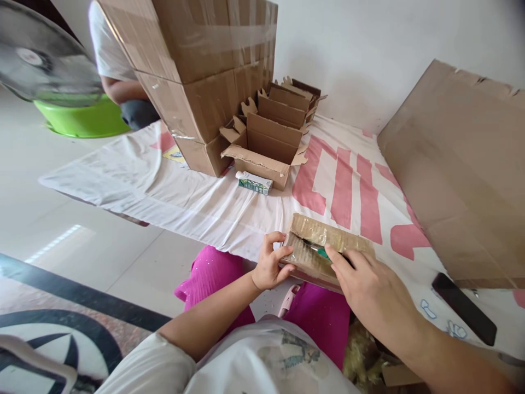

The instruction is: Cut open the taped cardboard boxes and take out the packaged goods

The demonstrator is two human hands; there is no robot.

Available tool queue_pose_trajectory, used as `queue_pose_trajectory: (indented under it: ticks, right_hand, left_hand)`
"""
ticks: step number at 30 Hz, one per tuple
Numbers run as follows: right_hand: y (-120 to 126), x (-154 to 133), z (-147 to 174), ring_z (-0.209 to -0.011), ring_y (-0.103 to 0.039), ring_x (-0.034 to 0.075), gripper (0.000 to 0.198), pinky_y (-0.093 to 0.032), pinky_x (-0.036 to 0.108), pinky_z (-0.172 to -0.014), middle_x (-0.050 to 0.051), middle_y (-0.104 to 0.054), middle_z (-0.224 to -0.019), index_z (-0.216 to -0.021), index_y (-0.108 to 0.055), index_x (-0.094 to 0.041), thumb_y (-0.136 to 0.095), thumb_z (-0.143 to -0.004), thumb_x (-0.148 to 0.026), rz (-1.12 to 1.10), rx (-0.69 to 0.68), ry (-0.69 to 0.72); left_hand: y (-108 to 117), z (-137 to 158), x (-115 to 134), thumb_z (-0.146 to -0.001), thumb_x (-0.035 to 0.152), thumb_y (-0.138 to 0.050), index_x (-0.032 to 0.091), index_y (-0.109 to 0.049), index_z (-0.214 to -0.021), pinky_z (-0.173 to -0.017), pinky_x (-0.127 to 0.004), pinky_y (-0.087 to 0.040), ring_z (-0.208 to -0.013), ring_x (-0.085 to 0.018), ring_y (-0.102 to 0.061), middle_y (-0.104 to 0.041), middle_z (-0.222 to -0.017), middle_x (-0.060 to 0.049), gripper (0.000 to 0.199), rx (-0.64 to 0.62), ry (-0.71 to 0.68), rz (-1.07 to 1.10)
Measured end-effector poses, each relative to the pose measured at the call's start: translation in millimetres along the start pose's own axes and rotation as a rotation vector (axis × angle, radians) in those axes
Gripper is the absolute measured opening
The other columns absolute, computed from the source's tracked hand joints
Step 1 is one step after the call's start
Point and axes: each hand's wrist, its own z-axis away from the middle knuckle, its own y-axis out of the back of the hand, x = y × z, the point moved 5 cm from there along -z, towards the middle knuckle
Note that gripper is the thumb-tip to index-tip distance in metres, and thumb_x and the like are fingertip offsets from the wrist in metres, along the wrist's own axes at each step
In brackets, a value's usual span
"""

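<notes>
A small taped cardboard box (303,224) lies at the near edge of the cloth-covered table, above my knees. My left hand (270,264) grips its left end, the thumb and fingers bent around the edge. With my right hand (369,279) I hold a cutter (321,252), its green part showing at my fingertips. Its thin dark blade lies along the middle seam of the box, which is parted at the left. Most of the cutter is hidden under my fingers. A small green and white carton (254,183) lies farther off, beside a row of open cardboard boxes (262,164).
Tall stacked cartons (209,98) stand behind the row at the left. A large cardboard sheet or box (459,175) leans at the right, with a black phone (464,309) in front. Beyond are a fan (41,60), a green basin (82,117) and a seated person's arm (118,90).
</notes>
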Motion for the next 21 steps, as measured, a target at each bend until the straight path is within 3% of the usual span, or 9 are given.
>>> queue_pose_trajectory:
  ticks: [10,16,21]
  right_hand:
    - [-3,1,-1,-0.062,-0.055,0.014,0.039,-0.041,0.029,-0.058,0.005,-0.062,-0.078,-0.127,-0.062,-0.020,-0.051,-0.090,-0.012,-0.008,-0.001,0.000]
    - [-14,26,18,-0.066,-0.058,0.019,0.035,-0.043,0.031,-0.057,0.006,-0.062,-0.077,-0.119,-0.065,-0.020,-0.049,-0.089,-0.011,0.102,-0.138,-0.061]
    - [-10,47,35,-0.060,-0.057,0.016,0.031,-0.040,0.030,-0.054,0.004,-0.062,-0.077,-0.120,-0.064,-0.020,-0.047,-0.095,-0.024,0.069,-0.130,-0.108]
  left_hand:
    - [1,-2,0,-0.094,0.042,-0.044,0.025,-0.041,-0.126,-0.088,-0.049,-0.049,-0.110,-0.026,-0.047,-0.040,-0.116,-0.011,0.036,-0.006,0.001,-0.057]
    - [4,-2,1,-0.094,0.041,-0.046,0.025,-0.044,-0.123,-0.091,-0.051,-0.047,-0.114,-0.028,-0.046,-0.041,-0.118,-0.012,0.034,0.003,-0.021,-0.090]
    - [2,-2,2,-0.094,0.038,-0.046,0.024,-0.043,-0.126,-0.091,-0.050,-0.048,-0.112,-0.027,-0.046,-0.040,-0.118,-0.012,0.036,0.003,-0.001,-0.038]
